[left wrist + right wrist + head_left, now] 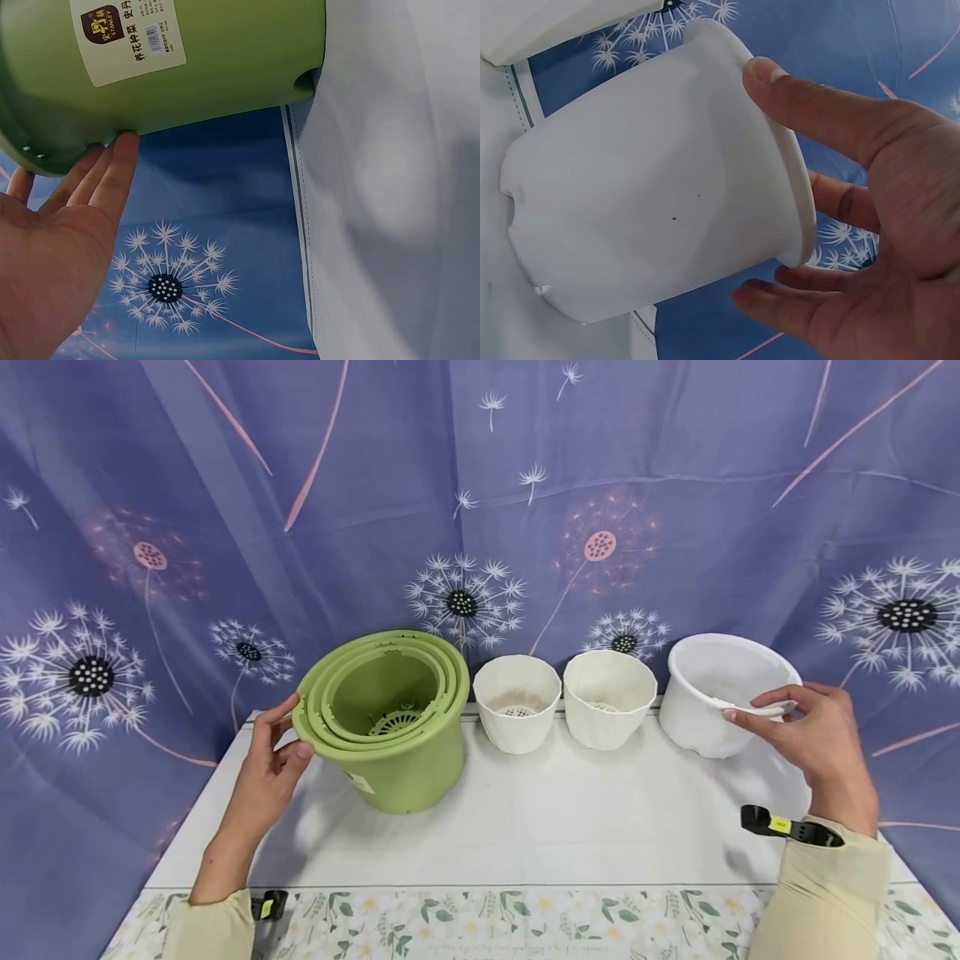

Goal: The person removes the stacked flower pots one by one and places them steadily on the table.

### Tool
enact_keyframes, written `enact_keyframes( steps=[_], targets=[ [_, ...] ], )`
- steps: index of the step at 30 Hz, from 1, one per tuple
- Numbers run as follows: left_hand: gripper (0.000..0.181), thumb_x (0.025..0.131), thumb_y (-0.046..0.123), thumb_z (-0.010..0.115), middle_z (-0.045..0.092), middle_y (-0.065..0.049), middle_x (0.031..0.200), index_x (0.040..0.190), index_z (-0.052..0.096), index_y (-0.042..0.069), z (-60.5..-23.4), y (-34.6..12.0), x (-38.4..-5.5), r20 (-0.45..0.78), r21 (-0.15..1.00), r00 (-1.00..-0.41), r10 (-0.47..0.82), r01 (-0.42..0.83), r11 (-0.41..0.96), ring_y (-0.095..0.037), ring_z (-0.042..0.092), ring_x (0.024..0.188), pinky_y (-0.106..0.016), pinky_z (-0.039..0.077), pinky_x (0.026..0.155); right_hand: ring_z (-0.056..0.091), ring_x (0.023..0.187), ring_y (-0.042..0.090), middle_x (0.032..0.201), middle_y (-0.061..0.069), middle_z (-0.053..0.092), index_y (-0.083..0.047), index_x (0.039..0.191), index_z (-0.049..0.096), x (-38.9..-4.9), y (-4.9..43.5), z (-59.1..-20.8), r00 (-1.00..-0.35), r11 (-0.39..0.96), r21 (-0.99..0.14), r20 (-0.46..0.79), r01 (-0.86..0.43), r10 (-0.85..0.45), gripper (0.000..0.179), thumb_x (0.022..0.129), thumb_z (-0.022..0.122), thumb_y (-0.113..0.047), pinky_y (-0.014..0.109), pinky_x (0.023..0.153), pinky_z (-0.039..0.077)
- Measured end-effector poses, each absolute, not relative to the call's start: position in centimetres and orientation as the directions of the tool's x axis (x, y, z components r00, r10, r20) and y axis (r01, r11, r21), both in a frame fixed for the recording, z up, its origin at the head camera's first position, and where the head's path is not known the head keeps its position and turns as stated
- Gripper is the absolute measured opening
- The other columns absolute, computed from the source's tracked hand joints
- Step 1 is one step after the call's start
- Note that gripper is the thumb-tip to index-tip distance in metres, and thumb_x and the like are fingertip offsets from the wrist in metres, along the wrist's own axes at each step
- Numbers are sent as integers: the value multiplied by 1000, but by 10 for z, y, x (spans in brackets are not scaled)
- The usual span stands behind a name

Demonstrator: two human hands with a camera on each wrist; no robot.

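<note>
On the left stands a stack of green flower pots, smaller ones nested in the largest. My left hand touches its left rim; in the left wrist view the fingers lie fairly straight against the outer wall under the rim, near a paper label. Far right is a white round flower pot. My right hand pinches its right rim, thumb outside and forefinger reaching over to the inner side. Holes and a notch show at the base of this white pot in the right wrist view.
Two small cream faceted flower pots stand side by side between the green stack and the white pot. A purple dandelion-print cloth hangs behind them. The table has a white cover with a floral strip along the front.
</note>
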State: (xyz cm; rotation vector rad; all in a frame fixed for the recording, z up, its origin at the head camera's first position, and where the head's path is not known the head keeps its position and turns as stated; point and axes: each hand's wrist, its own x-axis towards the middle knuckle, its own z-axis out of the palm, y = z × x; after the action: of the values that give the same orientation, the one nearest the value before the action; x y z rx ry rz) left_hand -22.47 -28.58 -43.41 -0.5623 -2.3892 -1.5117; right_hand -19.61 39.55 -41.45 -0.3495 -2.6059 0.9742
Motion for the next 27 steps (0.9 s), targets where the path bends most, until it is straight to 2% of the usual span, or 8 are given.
enact_keyframes(
  steps=[2, 5, 9, 14, 20, 23, 27],
  targets=[
    [62, 114, 15, 50, 40, -17, 159, 170, 23, 24, -434, -287, -225, 416, 802, -891, 181, 454, 388, 3, 59, 124, -11, 48, 97, 37, 124, 44, 145, 31, 42, 4, 117, 72, -196, 395, -413, -919, 740, -665, 221, 103, 327, 58, 89, 88, -43, 43, 87, 35],
    [62, 114, 14, 50, 40, -18, 159, 170, 23, 24, -434, -287, -225, 417, 802, -890, 182, 455, 386, 3, 60, 124, -11, 48, 97, 27, 142, 53, 154, 39, 34, 5, 124, 69, -196, 395, -410, -927, 735, -670, 206, 100, 314, 62, 91, 85, -44, 61, 100, 33],
    [63, 114, 12, 50, 41, -19, 158, 170, 23, 23, -434, -287, -226, 422, 801, -888, 180, 459, 384, 3, 60, 123, -11, 47, 97, 22, 146, 59, 157, 43, 27, 6, 130, 66, -197, 393, -406, -922, 742, -665, 229, 87, 314, 64, 93, 82, -44, 73, 105, 28],
    [63, 114, 12, 50, 40, -18, 158, 170, 23, 23, -435, -287, -226, 423, 807, -887, 183, 461, 370, 2, 60, 124, -12, 48, 97, 28, 141, 60, 153, 43, 32, 8, 129, 67, -198, 389, -400, -892, 771, -634, 314, 58, 325, 60, 95, 80, -40, 72, 103, 29],
    [62, 114, 14, 50, 40, -16, 158, 170, 23, 24, -435, -288, -225, 414, 812, -893, 177, 450, 370, 2, 60, 124, -12, 48, 96, 31, 142, 56, 156, 37, 37, 6, 132, 67, -195, 381, -391, -868, 771, -633, 343, 69, 360, 58, 97, 78, -39, 71, 106, 30],
    [62, 114, 14, 50, 40, -16, 159, 170, 23, 25, -435, -288, -225, 412, 810, -893, 179, 449, 376, 2, 60, 124, -12, 48, 96, 40, 135, 54, 158, 31, 39, 3, 133, 68, -192, 376, -387, -858, 774, -629, 356, 71, 369, 56, 97, 78, -40, 59, 97, 37],
    [63, 114, 14, 50, 40, -17, 159, 170, 23, 24, -435, -288, -225, 414, 805, -891, 186, 454, 382, 3, 60, 124, -11, 48, 97, 48, 125, 49, 154, 26, 47, -1, 129, 72, -191, 366, -382, -839, 789, -613, 400, 54, 368, 51, 95, 80, -39, 44, 86, 34]
  ],
)
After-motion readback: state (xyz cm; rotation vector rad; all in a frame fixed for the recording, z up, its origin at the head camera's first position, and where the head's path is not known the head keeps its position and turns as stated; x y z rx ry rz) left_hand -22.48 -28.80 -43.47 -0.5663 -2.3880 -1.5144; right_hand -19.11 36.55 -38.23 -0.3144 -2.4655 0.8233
